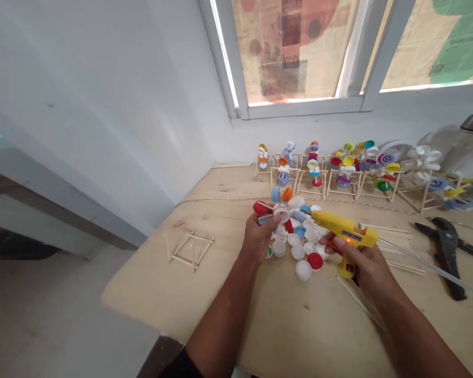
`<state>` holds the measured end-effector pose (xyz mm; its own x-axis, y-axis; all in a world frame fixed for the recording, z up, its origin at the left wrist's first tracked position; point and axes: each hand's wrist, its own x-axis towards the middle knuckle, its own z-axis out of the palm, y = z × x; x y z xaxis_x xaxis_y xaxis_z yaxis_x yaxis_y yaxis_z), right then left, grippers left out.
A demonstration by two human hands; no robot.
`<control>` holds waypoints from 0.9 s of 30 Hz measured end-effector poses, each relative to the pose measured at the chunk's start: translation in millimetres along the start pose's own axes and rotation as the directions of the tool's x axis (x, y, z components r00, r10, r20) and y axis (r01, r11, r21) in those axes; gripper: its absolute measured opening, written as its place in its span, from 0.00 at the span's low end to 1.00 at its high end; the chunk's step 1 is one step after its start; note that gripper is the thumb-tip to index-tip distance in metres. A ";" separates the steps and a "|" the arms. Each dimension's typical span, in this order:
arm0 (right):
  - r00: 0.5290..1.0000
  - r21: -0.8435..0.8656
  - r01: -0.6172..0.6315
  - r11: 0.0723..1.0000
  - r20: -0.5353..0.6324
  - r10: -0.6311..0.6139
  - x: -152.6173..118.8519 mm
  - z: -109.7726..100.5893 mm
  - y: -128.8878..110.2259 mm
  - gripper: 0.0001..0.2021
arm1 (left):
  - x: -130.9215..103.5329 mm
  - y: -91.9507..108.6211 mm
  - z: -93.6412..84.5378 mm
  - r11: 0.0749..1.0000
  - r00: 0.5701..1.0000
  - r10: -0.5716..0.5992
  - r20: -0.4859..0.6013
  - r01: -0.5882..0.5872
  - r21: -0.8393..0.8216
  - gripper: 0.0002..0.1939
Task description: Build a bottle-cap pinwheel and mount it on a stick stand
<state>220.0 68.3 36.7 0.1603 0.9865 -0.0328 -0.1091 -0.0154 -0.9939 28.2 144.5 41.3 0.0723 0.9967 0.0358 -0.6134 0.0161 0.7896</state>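
My left hand (259, 233) is closed on a small wheel of bottle caps (280, 211), with red, blue, orange and white caps set around thin sticks. In my right hand (357, 257) is a yellow glue gun (341, 227), its orange light lit and a clear glue stick (425, 265) trailing from its back. The gun's nozzle points left, close to the cap wheel; whether it touches is unclear. Loose bottle caps (303, 270), mostly white with some red and blue, lie in a pile under both hands.
A small stick frame (192, 252) stands on the table (142, 294) at left. Along the wall are several finished stick stands with cap wheels (315, 165). Black pliers (449, 254) and thin sticks (402, 268) lie at right, near a glass jar (467, 149).
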 end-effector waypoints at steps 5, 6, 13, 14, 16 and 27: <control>1.000 0.025 -0.005 1.000 0.022 0.005 -0.7 0.6 -1.3 0.18 | 0.3 1.0 -0.8 1.000 1.000 -0.014 -0.009 0.014 -0.015 0.20; 1.000 0.031 -0.008 0.999 0.010 0.007 -1.0 0.9 -1.8 0.18 | 0.5 1.3 -1.0 1.000 1.000 -0.018 -0.007 0.018 -0.019 0.20; 0.998 0.054 -0.012 0.998 0.057 0.009 2.1 -2.1 -0.8 0.17 | 1.2 1.4 -3.0 0.999 0.999 -0.032 0.029 0.032 -0.024 0.19; 0.998 0.046 -0.020 0.999 0.055 0.018 3.3 -3.1 0.0 0.18 | 1.3 1.3 -3.2 0.999 0.999 -0.032 0.027 0.033 -0.023 0.19; 0.999 0.040 -0.029 0.999 0.046 0.027 4.8 -4.4 1.1 0.19 | 1.2 1.2 -3.4 0.999 0.999 -0.037 0.018 0.037 -0.024 0.20; 0.998 0.086 -0.022 0.996 -0.048 0.026 3.4 3.9 -0.4 0.19 | 1.6 2.3 -2.6 0.999 0.999 -0.036 0.022 0.037 -0.038 0.19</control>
<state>216.7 72.4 37.4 0.2045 0.9768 -0.0638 -0.1967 -0.0229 -0.9802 25.0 146.3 41.5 0.1113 0.9936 0.0207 -0.6401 0.0557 0.7663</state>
